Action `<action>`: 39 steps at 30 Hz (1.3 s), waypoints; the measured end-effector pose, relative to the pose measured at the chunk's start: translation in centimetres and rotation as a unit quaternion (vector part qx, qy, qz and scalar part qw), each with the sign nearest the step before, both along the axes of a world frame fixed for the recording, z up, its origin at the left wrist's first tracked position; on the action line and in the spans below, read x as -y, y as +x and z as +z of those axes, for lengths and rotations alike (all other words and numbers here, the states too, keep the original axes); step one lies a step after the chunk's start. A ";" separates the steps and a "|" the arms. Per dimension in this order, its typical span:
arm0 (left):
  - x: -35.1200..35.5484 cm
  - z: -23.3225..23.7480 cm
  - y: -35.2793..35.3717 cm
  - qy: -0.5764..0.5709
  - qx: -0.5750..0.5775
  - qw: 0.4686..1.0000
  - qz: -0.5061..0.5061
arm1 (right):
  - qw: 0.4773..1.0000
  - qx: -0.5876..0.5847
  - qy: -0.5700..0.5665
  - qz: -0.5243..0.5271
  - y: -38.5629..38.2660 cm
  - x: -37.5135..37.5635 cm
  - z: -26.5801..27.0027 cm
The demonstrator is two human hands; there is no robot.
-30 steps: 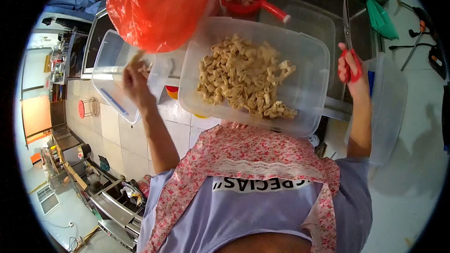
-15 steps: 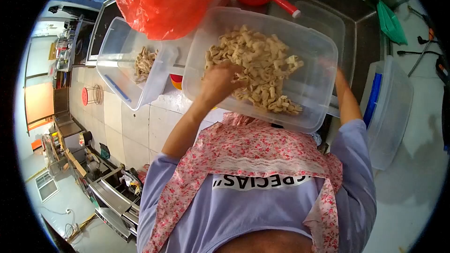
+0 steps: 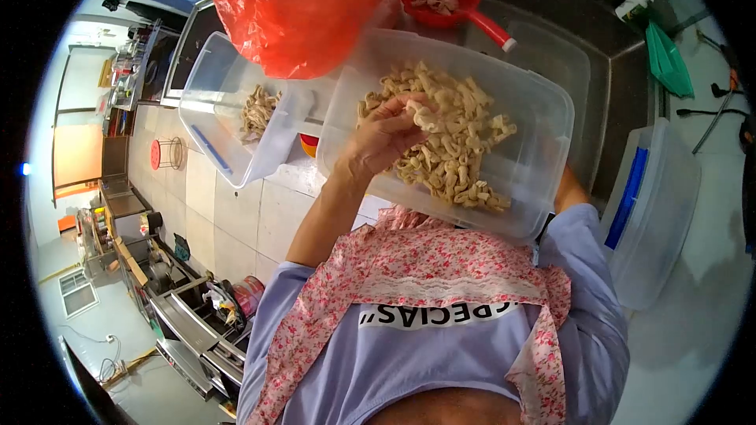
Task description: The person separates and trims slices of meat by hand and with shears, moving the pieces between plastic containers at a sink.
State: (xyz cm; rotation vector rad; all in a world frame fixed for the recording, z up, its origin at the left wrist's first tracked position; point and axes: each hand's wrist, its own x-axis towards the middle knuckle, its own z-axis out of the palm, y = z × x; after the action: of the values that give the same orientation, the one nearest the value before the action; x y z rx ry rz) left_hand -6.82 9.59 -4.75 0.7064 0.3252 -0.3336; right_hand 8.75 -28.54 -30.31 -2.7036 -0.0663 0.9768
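right hand hidden behind the clear tub (image 3: pixel 533 164), red plastic bag (image 3: pixel 295 16) cut off at top edge

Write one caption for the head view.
Left hand holding a pale knotted piece over a clear rectangular plastic tub of tan pieces.

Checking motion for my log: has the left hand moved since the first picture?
Yes, rightward: the left hand has gone from the smaller tub to above the pale pieces in the large tub.
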 end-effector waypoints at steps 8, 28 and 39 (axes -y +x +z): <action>1.6 -1.4 0.5 -0.095 -0.007 0.995 0.013 | 1.000 0.002 -0.010 0.002 -0.9 0.1 -0.2; 3.9 1.1 2.0 0.045 0.016 0.999 -0.018 | 0.792 0.337 0.489 -0.141 -0.7 -5.1 27.7; 4.5 2.2 2.4 0.020 0.041 0.999 -0.030 | 0.790 -0.064 0.605 -0.080 -5.9 -14.6 30.0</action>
State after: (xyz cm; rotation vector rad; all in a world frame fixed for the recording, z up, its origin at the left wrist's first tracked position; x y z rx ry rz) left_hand -4.42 5.10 -2.55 0.7685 0.2345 -0.3542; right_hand 2.83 -13.92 -0.33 -1.4182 -0.3090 0.6712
